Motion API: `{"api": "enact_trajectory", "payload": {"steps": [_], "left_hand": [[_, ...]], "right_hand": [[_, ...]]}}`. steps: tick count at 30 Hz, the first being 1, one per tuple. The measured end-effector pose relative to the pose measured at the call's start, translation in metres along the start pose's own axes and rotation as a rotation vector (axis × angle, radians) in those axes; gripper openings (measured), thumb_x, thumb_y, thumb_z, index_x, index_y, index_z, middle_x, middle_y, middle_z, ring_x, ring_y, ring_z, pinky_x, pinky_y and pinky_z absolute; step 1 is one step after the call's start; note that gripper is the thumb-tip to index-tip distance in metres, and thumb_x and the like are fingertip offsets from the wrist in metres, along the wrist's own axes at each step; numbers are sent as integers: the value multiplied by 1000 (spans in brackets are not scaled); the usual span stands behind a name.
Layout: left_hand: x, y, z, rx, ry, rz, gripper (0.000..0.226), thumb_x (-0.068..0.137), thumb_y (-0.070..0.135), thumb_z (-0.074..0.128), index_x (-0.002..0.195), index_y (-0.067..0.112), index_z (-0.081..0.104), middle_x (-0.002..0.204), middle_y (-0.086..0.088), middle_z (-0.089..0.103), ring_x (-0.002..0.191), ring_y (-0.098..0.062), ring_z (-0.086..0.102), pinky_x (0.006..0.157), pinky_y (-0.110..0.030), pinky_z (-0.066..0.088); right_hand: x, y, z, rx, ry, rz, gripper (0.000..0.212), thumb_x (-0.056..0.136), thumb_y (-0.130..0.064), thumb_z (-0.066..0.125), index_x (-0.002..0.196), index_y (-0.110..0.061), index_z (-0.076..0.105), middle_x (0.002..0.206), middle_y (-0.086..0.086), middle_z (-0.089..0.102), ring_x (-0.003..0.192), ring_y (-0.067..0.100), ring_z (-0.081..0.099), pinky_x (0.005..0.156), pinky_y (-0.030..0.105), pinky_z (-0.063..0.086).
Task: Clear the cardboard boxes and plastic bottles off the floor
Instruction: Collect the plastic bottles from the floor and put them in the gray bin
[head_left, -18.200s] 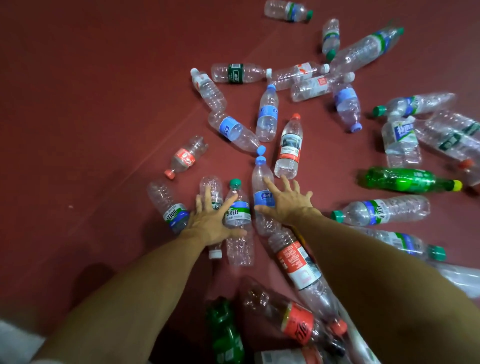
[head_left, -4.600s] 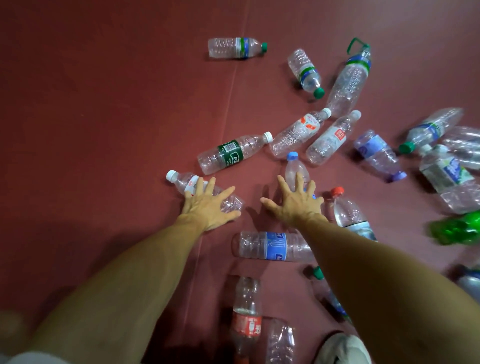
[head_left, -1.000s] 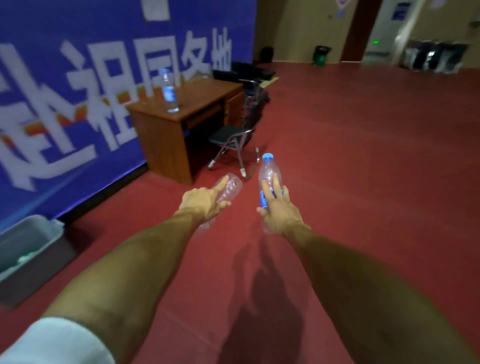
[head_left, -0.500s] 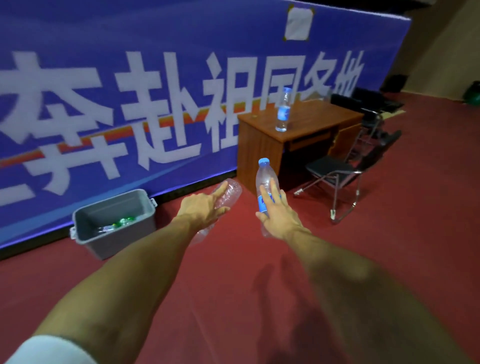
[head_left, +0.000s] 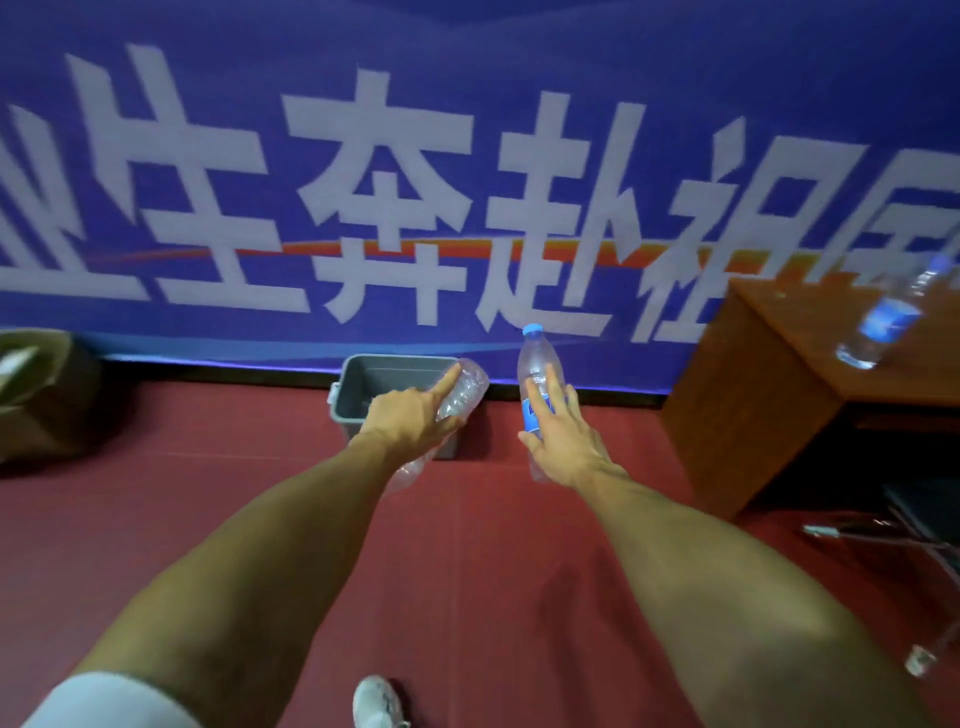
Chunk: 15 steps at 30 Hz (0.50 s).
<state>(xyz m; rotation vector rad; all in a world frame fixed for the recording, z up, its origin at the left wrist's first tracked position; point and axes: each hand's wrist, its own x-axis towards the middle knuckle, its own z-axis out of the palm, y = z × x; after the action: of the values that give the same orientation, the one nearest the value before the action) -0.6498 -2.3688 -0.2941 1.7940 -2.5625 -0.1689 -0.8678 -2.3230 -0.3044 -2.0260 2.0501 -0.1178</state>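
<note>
My left hand (head_left: 410, 418) grips a clear crumpled plastic bottle (head_left: 464, 391), held tilted with its bottom end up and to the right. My right hand (head_left: 558, 434) holds a clear bottle with a blue cap and blue label (head_left: 535, 364) upright. Both hands are stretched out in front of me above the red floor. Straight ahead, a grey plastic bin (head_left: 363, 387) stands on the floor against the blue banner wall; my left hand and its bottle overlap the bin's right side in the picture. The bin's contents are hidden.
A wooden desk (head_left: 769, 395) stands at the right with a blue-labelled bottle (head_left: 883, 322) on top. A folding chair's frame (head_left: 883, 530) shows at the lower right. A brown cardboard box (head_left: 36, 400) sits at the far left. My white shoe (head_left: 376, 704) is at the bottom.
The view has swung left: the grey bin now lies straight ahead and closer, the desk has slid to the right edge. Both hands keep the same hold on their bottles.
</note>
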Motion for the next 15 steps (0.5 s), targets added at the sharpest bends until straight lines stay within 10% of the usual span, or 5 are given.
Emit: {"api": "enact_trajectory", "payload": {"steps": [15], "left_hand": [[219, -213, -30, 58, -45, -199, 74, 101, 63, 28, 155, 40, -17, 121, -17, 60, 97, -31, 65, 80, -39, 51]], "right_hand": [[314, -133, -2, -22, -91, -197, 75, 106, -34, 44, 159, -27, -8, 162, -7, -30, 153, 28, -13, 116, 53, 33]]}}
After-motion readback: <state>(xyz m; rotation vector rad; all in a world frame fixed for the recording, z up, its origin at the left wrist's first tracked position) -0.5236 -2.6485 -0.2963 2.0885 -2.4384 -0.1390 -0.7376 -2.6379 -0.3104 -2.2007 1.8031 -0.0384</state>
